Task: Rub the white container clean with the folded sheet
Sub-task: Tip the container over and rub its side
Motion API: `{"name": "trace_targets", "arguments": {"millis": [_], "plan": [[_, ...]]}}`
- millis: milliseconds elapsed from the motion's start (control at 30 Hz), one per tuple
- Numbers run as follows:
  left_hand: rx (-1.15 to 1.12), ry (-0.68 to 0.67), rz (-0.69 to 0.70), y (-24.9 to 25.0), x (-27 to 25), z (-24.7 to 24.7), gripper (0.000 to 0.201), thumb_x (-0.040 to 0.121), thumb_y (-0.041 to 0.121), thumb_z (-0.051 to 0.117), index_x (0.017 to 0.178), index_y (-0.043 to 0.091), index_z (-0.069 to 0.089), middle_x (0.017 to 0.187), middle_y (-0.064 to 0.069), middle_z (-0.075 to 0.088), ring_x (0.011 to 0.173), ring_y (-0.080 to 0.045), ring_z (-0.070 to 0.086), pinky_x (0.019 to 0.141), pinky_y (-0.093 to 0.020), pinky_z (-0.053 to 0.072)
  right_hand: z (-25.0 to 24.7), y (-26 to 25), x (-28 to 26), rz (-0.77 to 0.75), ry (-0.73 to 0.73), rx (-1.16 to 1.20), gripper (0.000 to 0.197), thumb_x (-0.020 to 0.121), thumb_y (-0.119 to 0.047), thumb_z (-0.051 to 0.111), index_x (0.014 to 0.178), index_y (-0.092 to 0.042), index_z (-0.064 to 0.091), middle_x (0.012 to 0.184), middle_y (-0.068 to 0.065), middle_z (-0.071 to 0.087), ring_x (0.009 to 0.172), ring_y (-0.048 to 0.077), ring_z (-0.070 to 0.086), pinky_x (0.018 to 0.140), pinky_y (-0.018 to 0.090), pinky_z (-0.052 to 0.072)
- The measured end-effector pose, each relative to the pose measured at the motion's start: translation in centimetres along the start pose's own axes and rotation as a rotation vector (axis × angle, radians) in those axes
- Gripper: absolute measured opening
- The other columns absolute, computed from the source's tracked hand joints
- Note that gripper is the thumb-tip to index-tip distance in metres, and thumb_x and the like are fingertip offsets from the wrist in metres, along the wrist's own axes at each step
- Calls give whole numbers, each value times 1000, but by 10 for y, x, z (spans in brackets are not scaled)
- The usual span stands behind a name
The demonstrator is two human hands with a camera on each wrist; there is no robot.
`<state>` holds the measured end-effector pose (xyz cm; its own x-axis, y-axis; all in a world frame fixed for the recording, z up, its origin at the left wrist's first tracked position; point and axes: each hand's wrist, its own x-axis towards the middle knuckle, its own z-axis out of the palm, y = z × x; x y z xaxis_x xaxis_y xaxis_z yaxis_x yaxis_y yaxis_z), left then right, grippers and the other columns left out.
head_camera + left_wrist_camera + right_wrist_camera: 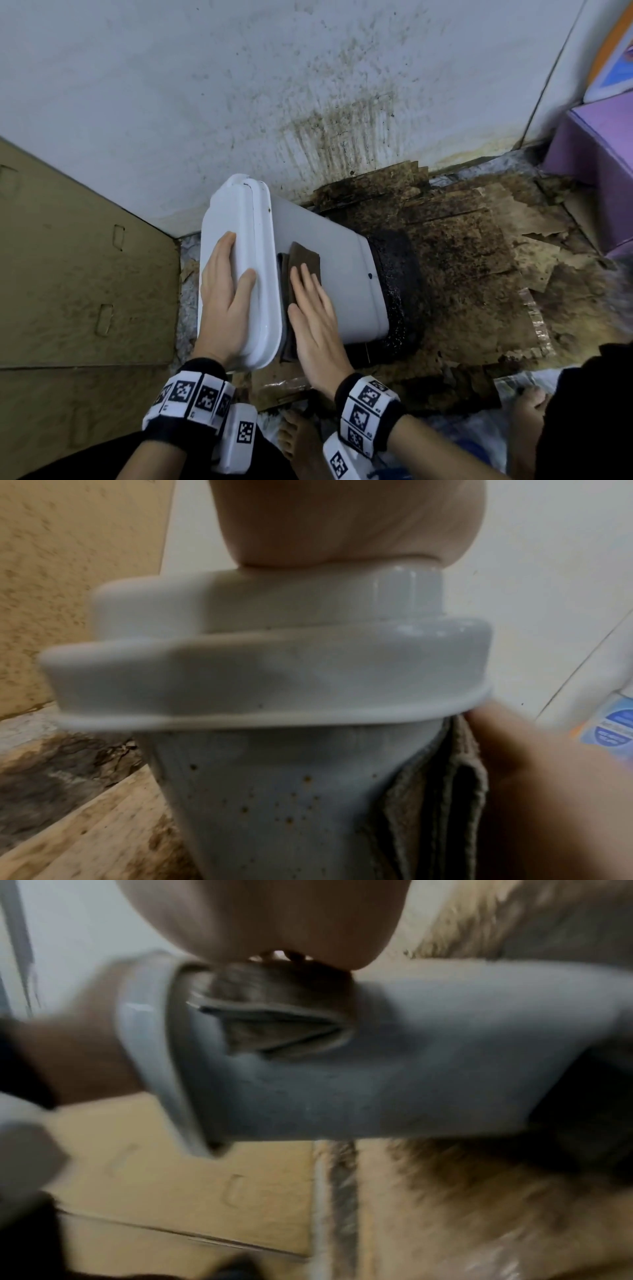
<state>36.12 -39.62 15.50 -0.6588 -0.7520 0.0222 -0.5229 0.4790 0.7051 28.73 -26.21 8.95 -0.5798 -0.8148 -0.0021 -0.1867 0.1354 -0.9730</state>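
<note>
A white container [329, 274] with a lidded top [253, 253] lies tilted on its side on dirty cardboard, its base dark with grime. My left hand [224, 291] rests on the lid with straight fingers spread, steadying it. My right hand [315, 318] lies flat, pressing a folded brown sheet [305, 262] against the container's side just below the lid rim. The left wrist view shows the lid [267, 669], the speckled side of the container [274, 791] and the sheet [441, 791]. The right wrist view shows the sheet [274, 1026] folded on the container [394, 1083].
A stained white wall [308, 85] rises behind. Tan cardboard [78, 274] stands at left, and soiled, torn cardboard [479, 257] covers the floor at right. A purple box [599, 171] sits at far right. Bare feet [301, 442] show near the bottom.
</note>
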Motion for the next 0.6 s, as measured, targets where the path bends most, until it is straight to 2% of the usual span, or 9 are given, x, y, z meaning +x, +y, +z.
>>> {"name": "trace_targets", "arguments": {"millis": [67,100,200,267,333,400,500,600], "plan": [[-3,5,9,1,0,1,63,101,41,40,160,30,22,164,14,24,150,-3,18,126,-44,14,-4,9,-1,14,2,-64,52,110,-34,26,160,-38,13,166,-25,0,152,-4,-1,126,34,8],[0,7,19,2,1,2,62,101,41,40,160,29,22,164,14,24,151,-4,18,127,-44,15,-5,11,0,18,18,-72,53,109,-38,27,159,-40,12,166,-26,3,152,-2,2,126,35,9],[16,6,30,3,2,5,62,101,41,40,160,29,22,164,14,24,151,-5,18,126,-43,15,-1,13,1,46,90,36,54,108,-41,34,159,-36,17,165,-24,12,153,2,9,126,35,12],[17,7,20,3,2,5,62,101,41,40,160,30,22,164,15,24,151,-5,18,126,-40,14,2,13,3,75,80,98,55,107,-42,36,159,-36,17,165,-24,12,153,0,6,126,36,11],[24,7,13,3,2,3,63,101,42,39,160,30,21,164,16,23,151,-3,17,125,-35,12,4,12,8,110,62,137,54,108,-41,36,159,-37,18,165,-24,12,152,-5,3,127,36,10],[24,6,2,3,1,2,63,101,42,38,160,30,20,164,16,22,150,-1,16,124,-32,12,4,9,15,131,96,187,51,109,-35,37,158,-35,25,165,-23,18,151,-7,7,127,36,13],[23,3,-4,5,1,1,64,101,43,38,160,31,20,164,17,22,150,0,15,123,-30,11,2,9,21,144,172,278,44,109,-25,40,152,-36,38,160,-20,32,149,-7,20,126,35,21],[12,-1,-8,5,0,2,63,101,44,39,160,34,20,164,20,21,150,2,14,123,-31,11,-3,6,25,171,219,384,40,109,-21,39,145,-38,45,152,-20,45,142,-7,35,123,33,29]]}}
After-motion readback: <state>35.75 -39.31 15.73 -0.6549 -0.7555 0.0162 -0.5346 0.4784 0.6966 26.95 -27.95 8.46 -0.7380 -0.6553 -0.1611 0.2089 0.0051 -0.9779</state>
